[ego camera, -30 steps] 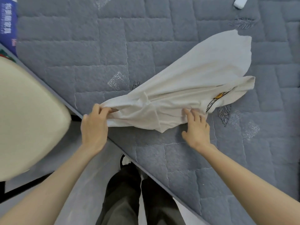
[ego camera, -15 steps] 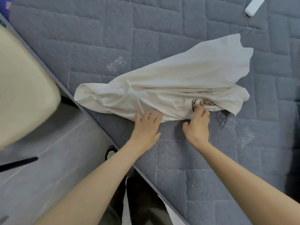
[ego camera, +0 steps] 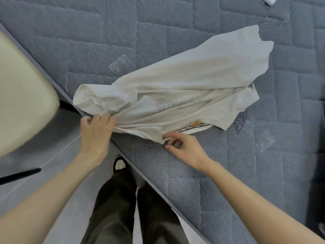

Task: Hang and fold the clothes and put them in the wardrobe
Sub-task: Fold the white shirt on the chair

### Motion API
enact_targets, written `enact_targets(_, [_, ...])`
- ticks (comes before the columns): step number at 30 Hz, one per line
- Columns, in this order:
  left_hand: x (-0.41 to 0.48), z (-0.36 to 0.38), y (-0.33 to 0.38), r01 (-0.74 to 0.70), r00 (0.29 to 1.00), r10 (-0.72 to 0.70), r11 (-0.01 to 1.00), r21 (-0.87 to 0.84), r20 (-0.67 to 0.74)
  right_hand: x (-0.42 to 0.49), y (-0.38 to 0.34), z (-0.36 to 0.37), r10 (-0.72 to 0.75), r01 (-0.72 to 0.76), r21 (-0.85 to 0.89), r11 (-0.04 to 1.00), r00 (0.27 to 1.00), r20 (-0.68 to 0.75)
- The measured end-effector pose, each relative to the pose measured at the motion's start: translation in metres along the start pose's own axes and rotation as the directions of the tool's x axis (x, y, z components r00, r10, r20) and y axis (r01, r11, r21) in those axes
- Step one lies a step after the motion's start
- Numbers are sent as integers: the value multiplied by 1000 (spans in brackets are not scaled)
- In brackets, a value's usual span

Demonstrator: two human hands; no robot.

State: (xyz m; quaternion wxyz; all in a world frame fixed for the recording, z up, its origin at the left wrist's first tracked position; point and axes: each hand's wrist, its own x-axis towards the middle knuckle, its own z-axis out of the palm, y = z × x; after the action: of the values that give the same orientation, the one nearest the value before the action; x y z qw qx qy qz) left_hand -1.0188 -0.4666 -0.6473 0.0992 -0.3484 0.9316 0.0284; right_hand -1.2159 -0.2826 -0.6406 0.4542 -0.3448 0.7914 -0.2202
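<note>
Cream T-shirt (ego camera: 184, 81), crumpled and half spread, flat on quilted grey mattress (ego camera: 88, 41); extent from the left hand (ego camera: 95, 132) away and rightward, well past the right hand (ego camera: 184, 147); one bunched end just beyond the left knuckles, at the mattress edge; printed graphic (ego camera: 195, 126) in yellow and black, partly folded under, just beyond the right fingertips. Left hand with fingers curled round a gathered ridge of the fabric, gripping it at the mattress edge. Right hand with thumb and fingers curled, pinching a small fold at the near hem of the T-shirt; palm above bare mattress. Both hands near each other along the near border of the garment, cloth drawn into long creases between them. Left of the left hand, a pale cream cushion (ego camera: 22, 95), blurred; nearer the left forearm, a thin black rod (ego camera: 19, 175) above grey floor (ego camera: 52, 155). Between the two forearms, dark trousers (ego camera: 114, 208) and the tip of one black-and-white shoe (ego camera: 120, 163). Far beyond the right hand, at the top border, a small white object (ego camera: 270, 0), cut off by the frame, kind not discernible.
</note>
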Motion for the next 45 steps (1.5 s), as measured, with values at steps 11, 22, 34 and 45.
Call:
enact_targets(11, [-22, 27, 129, 9, 997, 20, 925, -380, 72, -8, 55, -41, 250, -460, -242, 854, 772, -584])
enact_targets(22, [-17, 33, 139, 247, 954, -300, 788, -563, -1, 6, 78, -51, 87, -218, -159, 963, 810, -579])
enact_targets(34, [-3, -83, 58, 207, 843, -527, 503, -839, -108, -47, -13, -87, 28, -15, 26, 1000, 770, -637])
enact_targets(45, [-64, -252, -64, 103, 603, -769, 339, -935, -212, -59, -218, -118, -474, 366, -313, 876, 772, -424])
